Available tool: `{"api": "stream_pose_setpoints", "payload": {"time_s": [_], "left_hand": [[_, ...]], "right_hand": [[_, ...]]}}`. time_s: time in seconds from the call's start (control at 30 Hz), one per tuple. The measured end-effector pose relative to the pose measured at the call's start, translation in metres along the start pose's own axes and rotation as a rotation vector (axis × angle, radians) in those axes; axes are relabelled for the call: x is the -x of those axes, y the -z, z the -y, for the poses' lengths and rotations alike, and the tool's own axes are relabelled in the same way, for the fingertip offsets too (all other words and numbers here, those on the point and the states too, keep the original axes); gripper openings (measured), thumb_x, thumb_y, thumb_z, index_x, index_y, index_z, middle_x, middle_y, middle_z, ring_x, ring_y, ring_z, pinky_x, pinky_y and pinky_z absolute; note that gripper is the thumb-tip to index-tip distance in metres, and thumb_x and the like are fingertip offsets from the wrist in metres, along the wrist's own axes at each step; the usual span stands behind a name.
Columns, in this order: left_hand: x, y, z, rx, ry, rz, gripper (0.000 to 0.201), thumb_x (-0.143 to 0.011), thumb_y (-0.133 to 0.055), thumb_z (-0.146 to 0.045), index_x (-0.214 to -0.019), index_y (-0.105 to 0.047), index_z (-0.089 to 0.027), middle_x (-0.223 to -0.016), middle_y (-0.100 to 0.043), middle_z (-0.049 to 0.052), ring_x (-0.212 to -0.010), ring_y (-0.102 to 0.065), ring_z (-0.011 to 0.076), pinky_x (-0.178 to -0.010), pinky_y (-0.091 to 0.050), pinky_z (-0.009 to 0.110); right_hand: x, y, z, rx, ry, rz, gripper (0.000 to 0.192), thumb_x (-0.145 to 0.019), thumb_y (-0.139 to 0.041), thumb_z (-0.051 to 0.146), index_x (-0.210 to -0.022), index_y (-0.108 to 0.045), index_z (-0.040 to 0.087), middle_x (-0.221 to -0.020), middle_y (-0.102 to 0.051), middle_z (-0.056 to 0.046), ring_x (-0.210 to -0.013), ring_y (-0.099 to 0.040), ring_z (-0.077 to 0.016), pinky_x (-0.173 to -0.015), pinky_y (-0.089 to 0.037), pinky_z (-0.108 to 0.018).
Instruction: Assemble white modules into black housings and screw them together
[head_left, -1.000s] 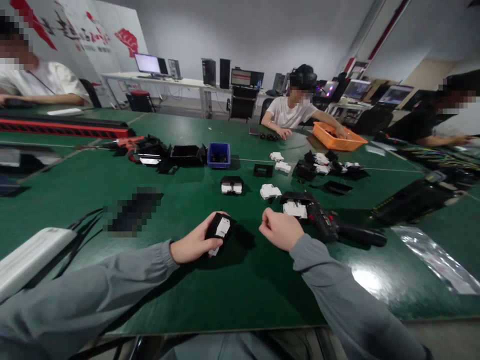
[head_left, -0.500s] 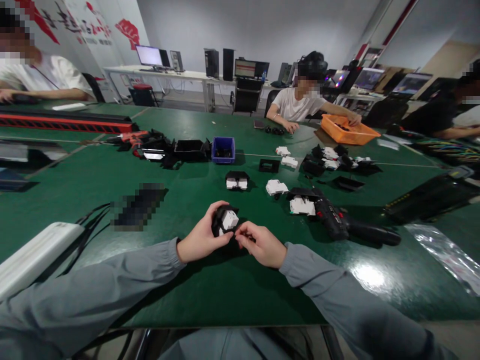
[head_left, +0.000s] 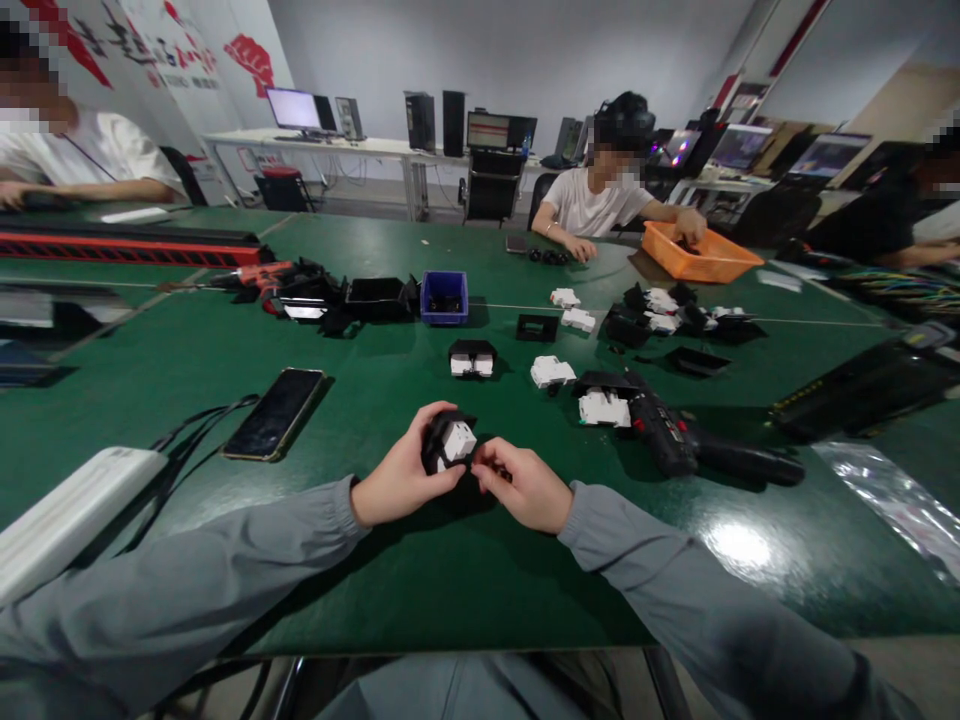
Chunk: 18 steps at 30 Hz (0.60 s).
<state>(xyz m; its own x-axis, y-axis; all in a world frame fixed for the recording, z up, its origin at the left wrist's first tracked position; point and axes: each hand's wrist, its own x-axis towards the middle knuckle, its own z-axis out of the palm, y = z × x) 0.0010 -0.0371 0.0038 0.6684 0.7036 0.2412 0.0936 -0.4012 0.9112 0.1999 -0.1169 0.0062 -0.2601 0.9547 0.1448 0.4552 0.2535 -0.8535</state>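
My left hand (head_left: pixel 401 470) is closed around a black housing with white blocks (head_left: pixel 459 440), held tilted just above the table. Close to its right side, my right hand (head_left: pixel 525 483) has thumb and fingertips pinched together; whatever they hold, if anything, is too small and hidden to name. A similar black-and-white unit (head_left: pixel 472 360) sits beyond my hands. To its right lie a white block (head_left: pixel 552 372) and a black cordless screwdriver (head_left: pixel 667 435), with another white block (head_left: pixel 604 407) beside the tool.
A phone (head_left: pixel 277 413) and a white power strip (head_left: pixel 75 510) lie on the left. Farther back stand a blue bin (head_left: pixel 445 298), a red drill (head_left: pixel 262 277) and heaped black-and-white parts (head_left: pixel 660 310). Across the table a co-worker (head_left: pixel 600 195) reaches into an orange basket (head_left: pixel 697 255).
My hands keep nearly the same pose at the black housing. The co-worker's hand in the orange basket has shifted left and lower. The view has tilted slightly.
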Motion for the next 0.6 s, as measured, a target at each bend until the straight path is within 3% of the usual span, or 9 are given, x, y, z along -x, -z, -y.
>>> {"api": "stream_pose_setpoints", "payload": {"time_s": [0.17,0.37,0.6], "left_hand": [[-0.0002,0.0005,-0.0003,-0.025,-0.035,0.021,0.072,-0.076,-0.07,-0.016,-0.138,-0.033,-0.022,-0.125,-0.053,0.01,-0.114,-0.055,0.0239,-0.104,-0.044,0.042],[-0.0001,0.0011,-0.0017,-0.012,-0.047,0.057,0.072,-0.078,-0.068,-0.016,-0.14,-0.031,-0.022,-0.129,-0.053,0.011,-0.118,-0.054,0.0249,-0.105,-0.044,0.042],[0.0002,0.0016,-0.0004,-0.006,-0.079,0.091,0.075,-0.076,-0.07,-0.016,-0.14,-0.032,-0.022,-0.129,-0.053,0.011,-0.116,-0.056,0.0247,-0.104,-0.045,0.041]], "right_hand": [[-0.001,-0.0005,0.0016,0.084,0.0,-0.029,0.008,-0.097,-0.051,0.027,-0.095,-0.054,0.021,-0.076,-0.063,0.0,-0.067,-0.06,-0.0141,-0.062,-0.042,-0.026],[-0.0026,0.0021,0.0015,0.228,0.033,-0.012,0.026,-0.1,-0.048,0.032,-0.076,-0.052,0.02,-0.07,-0.06,0.0,-0.063,-0.056,-0.0138,-0.059,-0.038,-0.026],[-0.0015,0.0031,-0.0011,0.291,0.159,0.068,0.014,-0.098,-0.045,0.022,-0.089,-0.055,0.019,-0.078,-0.062,-0.003,-0.068,-0.058,-0.0161,-0.062,-0.04,-0.027]]}}
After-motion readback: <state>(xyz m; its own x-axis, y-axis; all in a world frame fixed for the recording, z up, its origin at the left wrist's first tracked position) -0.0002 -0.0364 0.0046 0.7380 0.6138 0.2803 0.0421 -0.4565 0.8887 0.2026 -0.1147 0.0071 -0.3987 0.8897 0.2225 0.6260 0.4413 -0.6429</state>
